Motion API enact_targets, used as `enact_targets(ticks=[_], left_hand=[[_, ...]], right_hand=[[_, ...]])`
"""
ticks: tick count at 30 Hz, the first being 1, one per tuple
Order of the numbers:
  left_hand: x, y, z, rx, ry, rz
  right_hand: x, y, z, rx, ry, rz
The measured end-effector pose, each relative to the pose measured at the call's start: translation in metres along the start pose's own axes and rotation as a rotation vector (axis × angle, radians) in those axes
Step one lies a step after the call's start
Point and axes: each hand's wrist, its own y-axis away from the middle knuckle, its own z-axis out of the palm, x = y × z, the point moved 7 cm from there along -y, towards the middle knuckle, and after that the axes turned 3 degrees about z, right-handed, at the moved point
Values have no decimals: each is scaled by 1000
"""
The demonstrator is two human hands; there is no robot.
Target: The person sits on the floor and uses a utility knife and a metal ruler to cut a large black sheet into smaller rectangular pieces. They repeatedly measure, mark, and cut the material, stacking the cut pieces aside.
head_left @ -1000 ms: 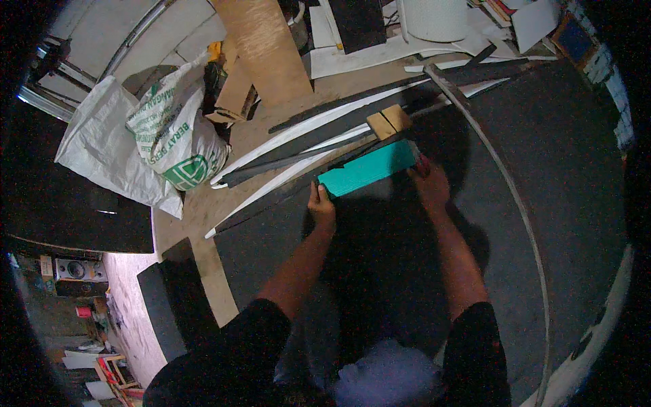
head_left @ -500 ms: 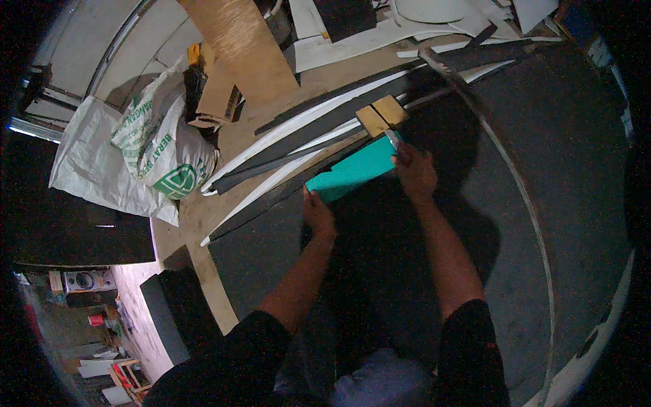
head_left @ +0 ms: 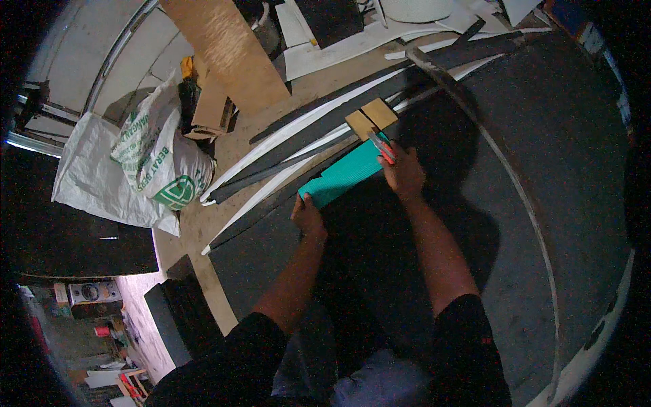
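Observation:
A teal, finely ribbed rectangular piece (head_left: 344,178) lies slantwise over the dark grey sheet in front of me. My left hand (head_left: 309,216) pinches its lower left corner, thumb on top. My right hand (head_left: 405,171) is closed around a red-handled utility knife (head_left: 385,150). The knife's grey front end points away from me, over the teal piece's far right end; whether the blade cuts into it I cannot tell. Just beyond that end sits a tan block (head_left: 371,119) with a dark line across it.
Long black and white strips (head_left: 298,139) lie beyond the teal piece. A thin curved rod (head_left: 505,159) runs down the right side of the dark grey sheet (head_left: 508,271). White sacks (head_left: 166,159) and a brown board (head_left: 227,51) stand at the far left. Black slabs (head_left: 183,305) are at lower left.
The whole view has shifted slightly. My right hand has turned, so the knife's red handle now shows. My left hand keeps its hold on the teal piece's corner.

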Motion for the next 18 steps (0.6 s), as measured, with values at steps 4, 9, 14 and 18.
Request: enact_targets(ticks=[4,9,14,18], left_hand=[[-19,-6,1,-36,86,-45],[-71,-36,1,-42,176,-122],[-105,-59,-2,-3,320,-262],[-67,-54,-16,-62,23,-157]], right_hand=[[-5,-1,-5,94,-149,-96],[2,-6,3,53,4,-59],[0,-10,5,-25,-127,-103],[-3,-9,-1,-91,-378,-95]])
